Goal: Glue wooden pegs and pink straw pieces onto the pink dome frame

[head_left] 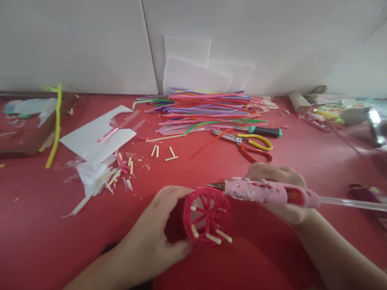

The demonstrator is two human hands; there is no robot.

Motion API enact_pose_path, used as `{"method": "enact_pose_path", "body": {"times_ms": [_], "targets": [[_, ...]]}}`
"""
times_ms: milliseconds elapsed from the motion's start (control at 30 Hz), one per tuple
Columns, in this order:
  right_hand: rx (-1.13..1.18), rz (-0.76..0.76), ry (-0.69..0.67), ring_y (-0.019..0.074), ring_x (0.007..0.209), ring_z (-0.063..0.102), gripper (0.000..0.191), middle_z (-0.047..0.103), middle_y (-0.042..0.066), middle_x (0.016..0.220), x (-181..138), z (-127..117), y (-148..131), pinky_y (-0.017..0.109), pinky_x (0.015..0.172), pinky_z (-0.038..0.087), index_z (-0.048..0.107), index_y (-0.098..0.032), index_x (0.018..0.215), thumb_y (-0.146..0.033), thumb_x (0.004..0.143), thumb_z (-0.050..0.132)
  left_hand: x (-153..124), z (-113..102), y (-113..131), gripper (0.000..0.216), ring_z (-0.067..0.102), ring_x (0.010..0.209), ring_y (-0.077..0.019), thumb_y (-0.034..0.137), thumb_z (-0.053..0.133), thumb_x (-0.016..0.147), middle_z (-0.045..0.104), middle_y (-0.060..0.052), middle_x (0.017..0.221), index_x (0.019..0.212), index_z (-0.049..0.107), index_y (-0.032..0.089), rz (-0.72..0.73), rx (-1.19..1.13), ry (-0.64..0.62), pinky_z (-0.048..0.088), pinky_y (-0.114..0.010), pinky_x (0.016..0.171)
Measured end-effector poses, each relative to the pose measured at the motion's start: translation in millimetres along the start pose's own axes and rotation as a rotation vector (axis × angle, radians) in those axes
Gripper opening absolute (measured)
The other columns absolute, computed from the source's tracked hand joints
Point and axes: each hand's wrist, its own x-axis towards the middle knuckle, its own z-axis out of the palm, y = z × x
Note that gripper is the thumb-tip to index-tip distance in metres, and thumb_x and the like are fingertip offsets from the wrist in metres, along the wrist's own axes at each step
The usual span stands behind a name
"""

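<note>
Gripping the pink straw wheel [207, 216] with our left hand [155, 235], our right hand [279, 192] clasps the glue gun [268, 192], nozzle at the wheel's upper rim, bare red table [41, 235] left of the wheel.

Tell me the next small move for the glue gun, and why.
Probably ease the glue gun in the right hand slightly down and left, so its nozzle meets the rim of the pink wheel. The tip sits just off the wheel's upper edge, and the left hand holds the wheel steady.
</note>
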Motion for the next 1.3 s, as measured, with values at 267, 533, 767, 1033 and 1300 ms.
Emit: {"method": "enact_pose_path", "body": {"times_ms": [267,533,767,1033,1300], "targets": [[-0.212,-0.202,-0.004,0.0193,0.056,0.064,0.027,0.068,0.004,0.072,2.8,4.1,-4.0,0.033,0.05,0.053,0.063,-0.023,0.1,-0.017,0.075,0.054,0.7,-0.1,-0.2,0.055,0.063,0.115,-0.0269,0.028,0.077,0.08,0.064,-0.006,0.127,0.129,0.052,0.031,-0.034,-0.049,-0.006,0.054,-0.04,0.096],[-0.234,-0.219,-0.02,0.0237,0.069,0.071,0.022,0.069,0.009,0.08,1.4,1.7,-5.0,0.037,0.059,0.059,0.062,-0.021,0.106,-0.025,0.086,0.055,-0.3,1.9,-4.0,0.058,0.065,0.118,-0.0292,0.031,0.076,0.08,0.067,-0.001,0.128,0.13,0.048,0.034,-0.071,0.106,-0.01,0.014,-0.066,0.123],[-0.273,-0.188,-0.063,0.023,0.073,0.069,0.019,0.067,0.007,0.08,-0.5,6.8,-5.4,0.038,0.063,0.058,0.059,-0.021,0.101,-0.022,0.085,0.048,0.6,3.2,-3.0,0.06,0.065,0.118,-0.0279,0.032,0.077,0.081,0.068,-0.002,0.127,0.132,0.046,0.033,-0.089,0.122,-0.005,0.014,-0.066,0.124],[-0.276,-0.172,-0.075,0.0233,0.07,0.067,0.028,0.065,0.007,0.079,-0.8,9.0,-5.7,0.037,0.059,0.055,0.056,-0.024,0.102,-0.013,0.077,0.049,1.4,2.7,-3.3,0.06,0.066,0.117,-0.0263,0.028,0.076,0.081,0.067,0.001,0.127,0.132,0.045,0.034,-0.069,0.124,-0.021,0.012,-0.065,0.125],[-0.304,-0.196,-0.094,0.0239,0.068,0.066,0.029,0.065,0.008,0.078,-0.2,7.1,-6.9,0.038,0.059,0.054,0.054,-0.025,0.104,-0.013,0.078,0.049,1.8,2.0,-2.7,0.056,0.065,0.116,-0.0268,0.03,0.076,0.081,0.067,-0.005,0.127,0.13,0.048,0.03,-0.071,0.127,-0.035,0.015,-0.064,0.123]]}}
